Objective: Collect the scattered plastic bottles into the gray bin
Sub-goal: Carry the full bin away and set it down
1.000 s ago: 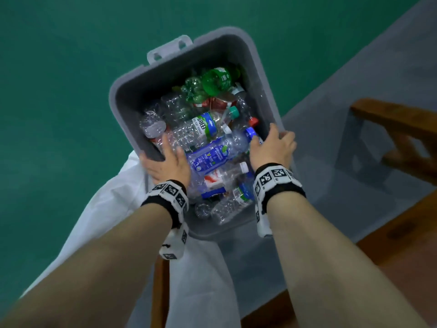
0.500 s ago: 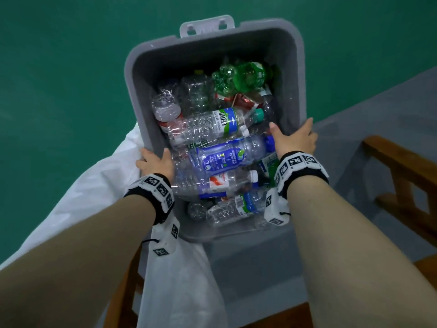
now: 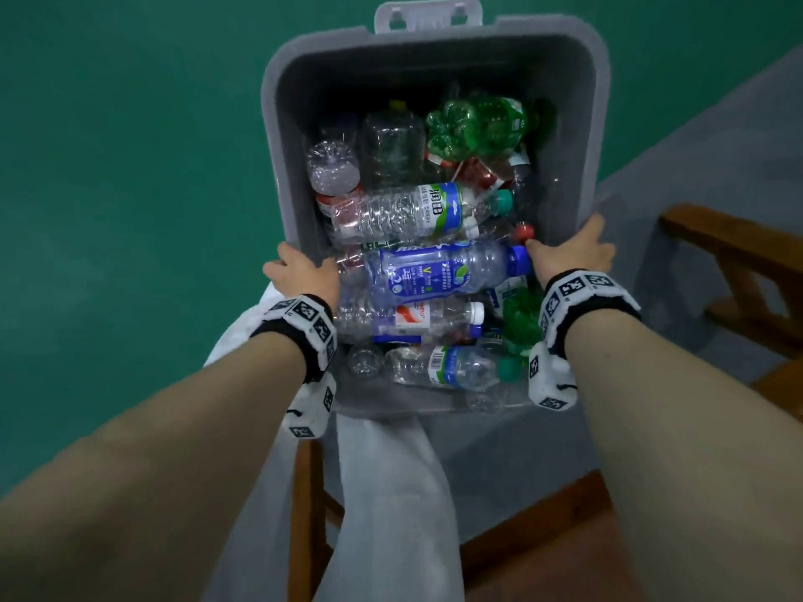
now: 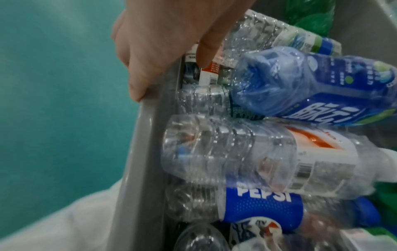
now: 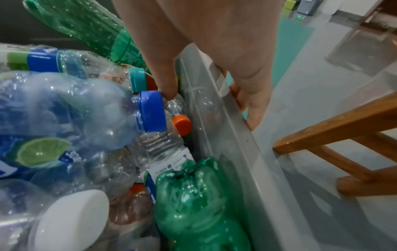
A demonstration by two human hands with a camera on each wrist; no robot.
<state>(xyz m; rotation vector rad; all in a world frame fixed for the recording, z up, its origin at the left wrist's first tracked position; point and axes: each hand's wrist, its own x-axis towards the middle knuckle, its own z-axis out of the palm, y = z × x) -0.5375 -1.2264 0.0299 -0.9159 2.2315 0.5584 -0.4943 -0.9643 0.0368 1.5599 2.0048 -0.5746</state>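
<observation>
Gray bin: the gray bin [image 3: 578,123] is carried by its two long rims, with a pale latch tab [image 3: 428,15] at its far end.
Left grip: the left hand [image 3: 304,275] is clasped over the left rim, thumb inside against the bottles, fingers wrapped outside.
Right grip: the right hand [image 3: 573,254] is clasped over the right rim, thumb inside beside a blue cap [image 5: 151,111], fingers curled under the outer edge.
Plastic bottles: the plastic bottles [image 3: 417,271] are heaped inside the bin, mostly crushed; a blue-labelled bottle [image 3: 434,271] is laid crosswise on top, and a green bottle [image 3: 478,123] is seen at the far end.
Below the bin: white sheeting [image 3: 382,493] is draped beneath the near end, partly hidden by the left forearm.
Right side: a wooden frame [image 5: 335,132] is stood just beside the right wall of the bin, over gray floor.
Left side: green flooring [image 3: 130,167] is seen beyond the left rim.
</observation>
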